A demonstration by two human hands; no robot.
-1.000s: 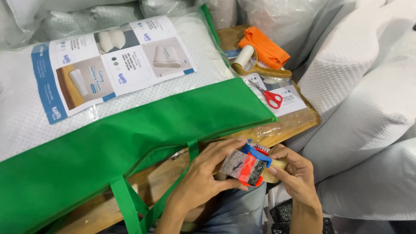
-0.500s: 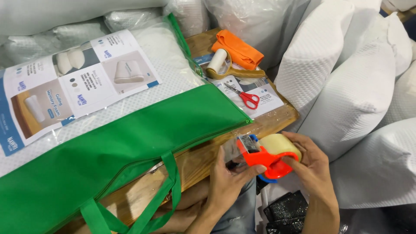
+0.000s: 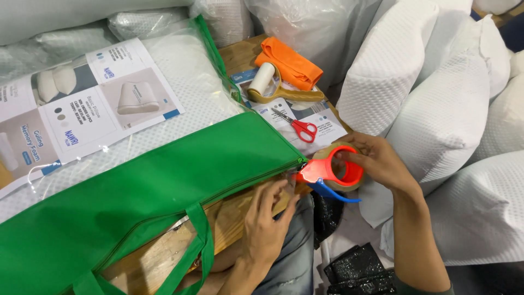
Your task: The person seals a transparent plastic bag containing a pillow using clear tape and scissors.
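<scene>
Gripping the tape dispenser (image 3: 332,170), right hand (image 3: 376,158); left hand (image 3: 267,218) open on green bag (image 3: 164,186)

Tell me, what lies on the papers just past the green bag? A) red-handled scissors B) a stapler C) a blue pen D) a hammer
A: red-handled scissors lie on the printed papers beyond the green bag, between the lint roller and the tape dispenser in the right hand.
</scene>
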